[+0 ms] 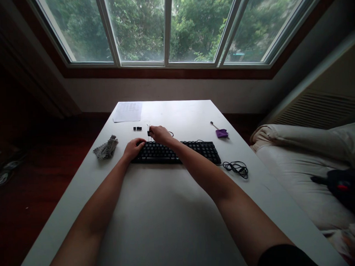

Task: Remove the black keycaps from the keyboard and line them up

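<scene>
A black keyboard lies across the white table in front of me. My left hand grips its left end, the fingers over the upper left corner. Above the keyboard's back edge, toward the left, my right hand is closed on a small wire keycap puller. Thin wires show above and below the fingers, with a small dark piece beside the fingertips. Whether that piece is a loose keycap or part of the puller I cannot tell. Several black keycaps sit behind the keyboard, left of my right hand.
A grey cloth lies crumpled at the left. Printed paper is at the far left corner. On the right are a purple cloth, a small brush and a coiled black cable. A sofa stands beyond the right edge.
</scene>
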The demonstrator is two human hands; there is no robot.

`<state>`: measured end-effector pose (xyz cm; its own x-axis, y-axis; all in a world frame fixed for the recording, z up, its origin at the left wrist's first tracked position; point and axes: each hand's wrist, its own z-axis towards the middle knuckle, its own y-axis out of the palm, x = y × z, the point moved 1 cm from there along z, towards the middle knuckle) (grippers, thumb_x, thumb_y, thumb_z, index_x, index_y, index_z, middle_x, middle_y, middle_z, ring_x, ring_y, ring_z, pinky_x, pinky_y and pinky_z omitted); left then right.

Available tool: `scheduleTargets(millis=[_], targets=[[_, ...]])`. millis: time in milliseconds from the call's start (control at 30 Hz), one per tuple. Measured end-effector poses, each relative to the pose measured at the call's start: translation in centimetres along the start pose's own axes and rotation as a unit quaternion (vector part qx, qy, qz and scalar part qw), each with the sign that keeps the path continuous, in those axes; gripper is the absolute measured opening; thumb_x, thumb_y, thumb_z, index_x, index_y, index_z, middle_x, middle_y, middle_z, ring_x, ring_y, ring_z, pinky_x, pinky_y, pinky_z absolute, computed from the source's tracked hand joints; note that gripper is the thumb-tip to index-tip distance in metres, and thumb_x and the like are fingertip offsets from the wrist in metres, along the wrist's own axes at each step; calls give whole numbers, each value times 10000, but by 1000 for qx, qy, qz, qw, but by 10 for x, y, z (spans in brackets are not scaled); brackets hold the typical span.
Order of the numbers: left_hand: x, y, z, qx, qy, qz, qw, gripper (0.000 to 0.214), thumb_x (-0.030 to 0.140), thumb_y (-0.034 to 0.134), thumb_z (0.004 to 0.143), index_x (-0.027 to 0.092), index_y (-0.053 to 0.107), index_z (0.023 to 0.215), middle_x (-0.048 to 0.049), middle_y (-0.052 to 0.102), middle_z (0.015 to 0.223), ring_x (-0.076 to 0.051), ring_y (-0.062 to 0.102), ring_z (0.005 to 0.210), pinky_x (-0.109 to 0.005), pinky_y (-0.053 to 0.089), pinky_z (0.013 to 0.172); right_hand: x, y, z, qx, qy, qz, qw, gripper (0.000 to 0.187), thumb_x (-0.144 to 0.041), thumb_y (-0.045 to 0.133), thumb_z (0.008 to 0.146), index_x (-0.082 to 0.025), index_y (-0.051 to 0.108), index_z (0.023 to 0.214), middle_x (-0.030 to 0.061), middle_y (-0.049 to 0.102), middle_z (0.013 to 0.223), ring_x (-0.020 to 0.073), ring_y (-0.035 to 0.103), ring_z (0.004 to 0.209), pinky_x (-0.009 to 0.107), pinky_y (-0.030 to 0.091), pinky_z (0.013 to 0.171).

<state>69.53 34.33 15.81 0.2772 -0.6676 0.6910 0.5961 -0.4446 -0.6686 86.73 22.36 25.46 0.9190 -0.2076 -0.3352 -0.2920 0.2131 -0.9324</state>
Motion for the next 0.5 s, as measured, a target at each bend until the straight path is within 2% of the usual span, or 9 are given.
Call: scheduleTargets(millis=[200, 367, 500], targets=[[0, -1, -2, 2, -12, -7, 1000, 293, 389, 574, 892, 252, 758, 1075, -29, 767, 1118, -246, 685, 1065, -370, 520, 991, -4, -3, -7, -45, -7, -27, 999, 258, -319, 559, 982, -211, 733, 1139, 102, 757, 1100, 234, 676, 973, 279, 431, 766], [0, -3, -2, 6, -7, -10, 1000, 283, 380, 568, 894, 255, 759, 1063, -30, 765, 1122, -246, 683, 1080, -369, 513, 1008, 1, 5, -17, 0, -3, -16, 1000, 274, -342, 551, 978, -222, 721, 1156, 100, 764, 1052, 240, 686, 925, 289, 439, 746], [2, -4, -3, 2, -9, -9, 1000, 282, 381, 569, 897, 257, 758, 1066, -25, 763, 1131, -243, 683, 1081, -369, 506, 1023, 15, 11, -22, 22, 6, 56, 998, 240, -337, 589, 955, -237, 738, 1113, 61, 775, 1016, 219, 692, 934, 277, 454, 775]])
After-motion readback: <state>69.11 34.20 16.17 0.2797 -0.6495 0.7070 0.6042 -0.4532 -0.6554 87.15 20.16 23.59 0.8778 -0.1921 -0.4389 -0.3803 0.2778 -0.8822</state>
